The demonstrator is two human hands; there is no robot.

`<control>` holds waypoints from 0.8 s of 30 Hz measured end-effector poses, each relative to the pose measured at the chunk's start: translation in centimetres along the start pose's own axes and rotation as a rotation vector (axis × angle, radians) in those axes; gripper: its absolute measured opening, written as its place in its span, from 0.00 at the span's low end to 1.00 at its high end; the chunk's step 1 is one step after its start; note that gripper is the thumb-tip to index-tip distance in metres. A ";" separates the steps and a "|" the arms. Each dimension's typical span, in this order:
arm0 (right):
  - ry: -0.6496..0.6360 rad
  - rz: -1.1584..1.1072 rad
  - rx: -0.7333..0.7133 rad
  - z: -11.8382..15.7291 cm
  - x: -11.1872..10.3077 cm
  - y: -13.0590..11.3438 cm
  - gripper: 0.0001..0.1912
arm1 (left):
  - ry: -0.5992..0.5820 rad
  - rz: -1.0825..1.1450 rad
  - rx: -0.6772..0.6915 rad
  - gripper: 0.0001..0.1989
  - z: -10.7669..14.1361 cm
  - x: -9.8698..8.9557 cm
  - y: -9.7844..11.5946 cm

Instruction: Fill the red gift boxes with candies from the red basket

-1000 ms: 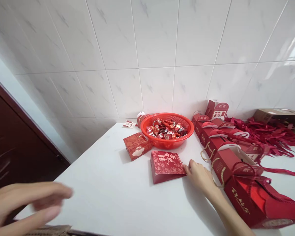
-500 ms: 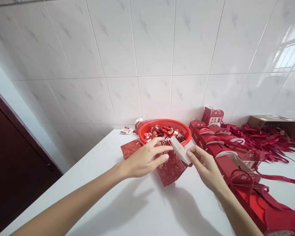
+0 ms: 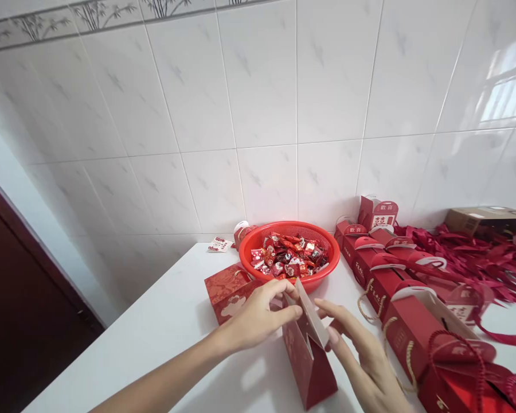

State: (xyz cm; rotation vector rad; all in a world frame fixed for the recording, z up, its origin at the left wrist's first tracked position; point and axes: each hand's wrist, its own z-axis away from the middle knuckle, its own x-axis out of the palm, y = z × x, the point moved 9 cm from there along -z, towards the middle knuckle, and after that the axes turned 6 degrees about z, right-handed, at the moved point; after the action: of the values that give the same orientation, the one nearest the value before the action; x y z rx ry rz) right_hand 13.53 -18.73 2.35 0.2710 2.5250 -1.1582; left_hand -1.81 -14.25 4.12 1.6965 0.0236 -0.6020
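Note:
A red patterned gift box (image 3: pixel 298 358) stands on the white table right in front of me, its top unfastened and a pale flap (image 3: pixel 312 315) raised. My left hand (image 3: pixel 266 310) has its fingers and thumb closed on the far end of the box's top edge. On the other side, my right hand (image 3: pixel 352 344) holds the flap's edge with bent fingers and thumb. Just behind the box sits a red plastic basket (image 3: pixel 333 258) with several wrapped candies (image 3: pixel 290 255) in it. Another red box (image 3: pixel 226 289) lies left of the basket, partly covered by my left hand.
Rows of red gift boxes (image 3: pixel 376 287) with cord handles line the right side. Dark red ribbons (image 3: pixel 464 252) pile up beyond them, near a cardboard box (image 3: pixel 477 221). A small printed card (image 3: pixel 219 245) lies at the back left, before the tiled wall (image 3: pixel 266 178).
The gift box has come down from a tilted position near the basket to a more upright one nearer me. Both hands moved with it, and my view tipped slightly upward.

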 end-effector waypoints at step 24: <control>0.052 0.219 -0.077 0.1 -0.6 0.1 0.13 | -0.467 -0.770 -0.501 0.29 -15.2 -1.1 -10.7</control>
State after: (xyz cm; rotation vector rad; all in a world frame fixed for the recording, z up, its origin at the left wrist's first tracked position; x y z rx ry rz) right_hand 14.17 -18.79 2.45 0.5483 2.5019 -0.9799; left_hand -0.71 2.53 -3.81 0.9901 0.4705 -1.4214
